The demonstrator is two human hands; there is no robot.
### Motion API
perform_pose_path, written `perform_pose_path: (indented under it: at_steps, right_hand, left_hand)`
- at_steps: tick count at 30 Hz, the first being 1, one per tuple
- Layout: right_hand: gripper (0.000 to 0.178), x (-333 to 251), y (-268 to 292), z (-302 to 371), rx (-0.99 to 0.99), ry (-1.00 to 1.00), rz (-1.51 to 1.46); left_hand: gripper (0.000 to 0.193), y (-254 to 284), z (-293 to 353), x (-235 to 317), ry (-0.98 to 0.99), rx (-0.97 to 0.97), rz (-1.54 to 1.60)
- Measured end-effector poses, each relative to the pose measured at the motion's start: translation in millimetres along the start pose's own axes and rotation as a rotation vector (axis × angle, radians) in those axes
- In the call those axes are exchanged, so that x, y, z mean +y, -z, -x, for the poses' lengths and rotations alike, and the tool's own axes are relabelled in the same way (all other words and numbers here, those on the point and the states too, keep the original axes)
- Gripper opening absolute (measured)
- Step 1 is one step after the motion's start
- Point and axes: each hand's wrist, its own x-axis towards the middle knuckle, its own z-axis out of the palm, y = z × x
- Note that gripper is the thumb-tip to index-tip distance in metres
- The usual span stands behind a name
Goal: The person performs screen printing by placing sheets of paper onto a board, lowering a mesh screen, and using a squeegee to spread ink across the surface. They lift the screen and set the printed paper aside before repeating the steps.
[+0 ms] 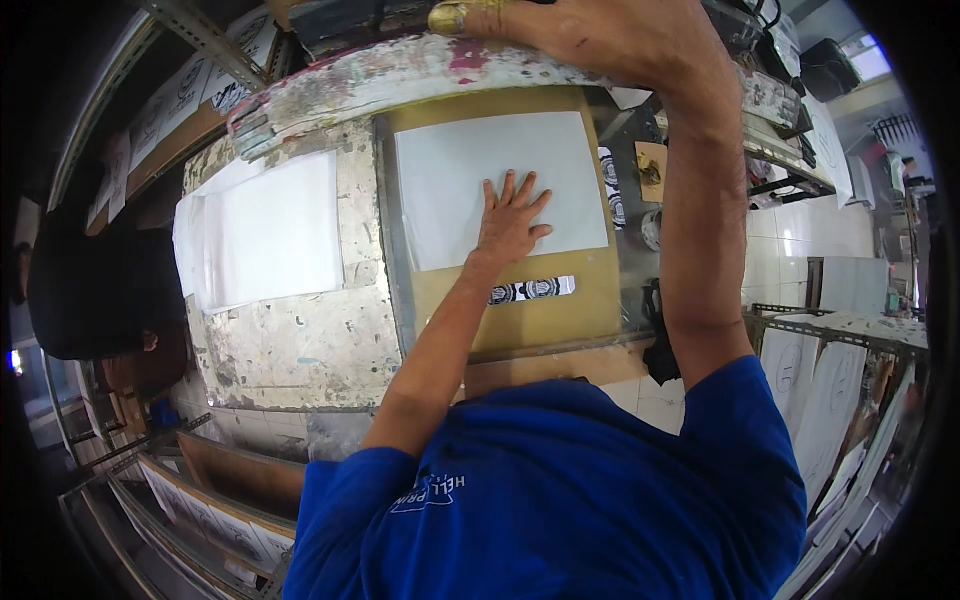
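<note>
My left hand (515, 222) lies flat with fingers spread on a white sheet of paper (440, 210). The sheet rests slightly skewed on a yellowish-brown board (560, 330). Near the board's front edge, partly behind my left forearm, is a strip (540, 289) with black-and-white patterns. Along the far side runs the paint-stained wooden edge of a screen-printing frame (390, 85), raised above the board. My right hand (590, 38) grips this edge from above, its thumb smeared with yellow; its other fingers are hidden or cut off at the top.
A stack of white paper (275, 235) sits on a stained worktop (290, 350) to the left. Right of the board are another patterned strip (612, 188) and a stained brown card (651, 172). Racks with printed sheets (815, 400) stand on both sides. A person in black (105, 290) is at far left.
</note>
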Motion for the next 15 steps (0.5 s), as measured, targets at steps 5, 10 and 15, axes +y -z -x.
perform_pose_path:
  at_steps: [5, 10, 15]
  right_hand:
    - [0.052, 4, 13, -14, -0.243, -0.148, -0.154]
    - [0.050, 0, -2, 2, -0.015, 0.005, -0.044]
    - [0.049, 12, -1, -10, -0.151, -0.055, -0.156]
  left_hand:
    - [0.063, -11, 13, 16, -0.034, 0.058, 0.042]
    - [0.062, -17, 24, 27, -0.054, 0.101, 0.069]
    - [0.061, -17, 31, 27, -0.041, 0.108, 0.098]
